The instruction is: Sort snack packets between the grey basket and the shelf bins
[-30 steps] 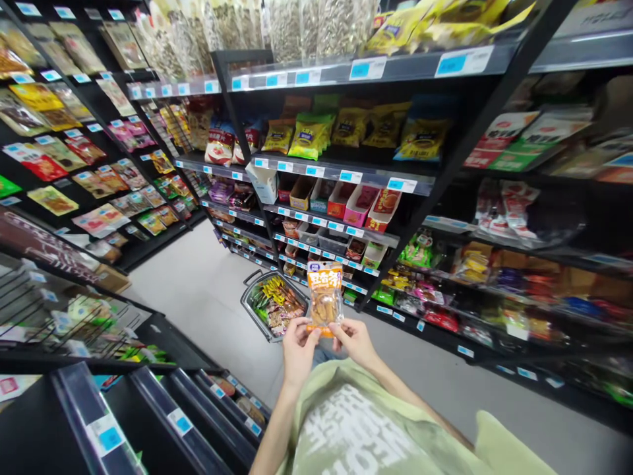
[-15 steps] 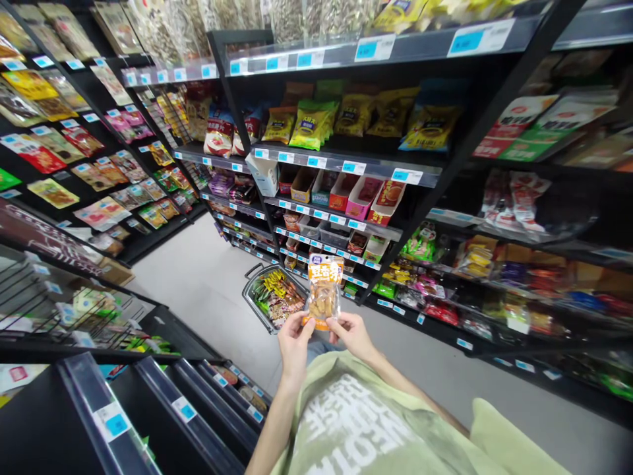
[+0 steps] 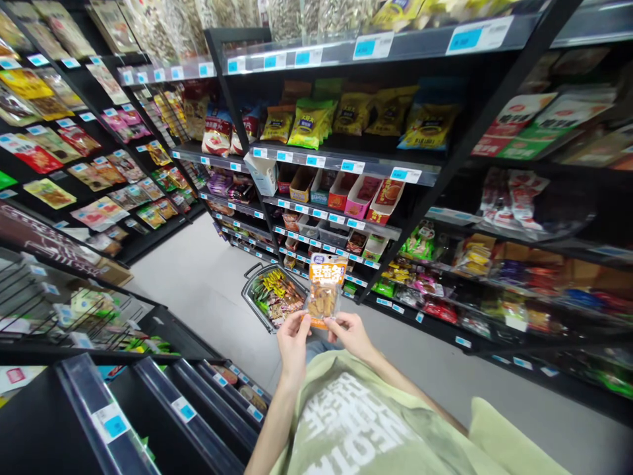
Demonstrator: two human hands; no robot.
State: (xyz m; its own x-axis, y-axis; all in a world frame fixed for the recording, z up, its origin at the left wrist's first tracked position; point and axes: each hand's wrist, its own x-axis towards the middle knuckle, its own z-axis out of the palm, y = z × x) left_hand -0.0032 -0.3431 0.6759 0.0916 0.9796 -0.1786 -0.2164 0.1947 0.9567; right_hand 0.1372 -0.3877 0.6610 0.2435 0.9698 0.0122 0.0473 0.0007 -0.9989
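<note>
An orange-and-clear snack bag [image 3: 324,293] is held upright in front of me, with brownish pieces showing through its window. My left hand [image 3: 293,336] pinches its lower left corner between thumb and fingers. At the lower right corner, my right hand [image 3: 349,331] grips the same bag. Just beyond and to the left, a dark-rimmed basket [image 3: 246,288] stands on the floor, filled with yellow, green and reddish packets [image 3: 277,297]. The bag overlaps the basket's right side in the view, so part of it is hidden.
Shelving ahead carries yellow and green snack bags [image 3: 311,124] above small open boxes [image 3: 363,198]. More packets [image 3: 475,257] fill the right shelves, and hanging packets [image 3: 79,140] line the left wall. A dark shelf unit [image 3: 163,396] stands close at lower left. Grey floor [image 3: 198,284] runs between.
The bag's top has tipped slightly, and its brownish pieces have shifted inside. Both hands keep their hold at the lower corners, nearly unmoved.
</note>
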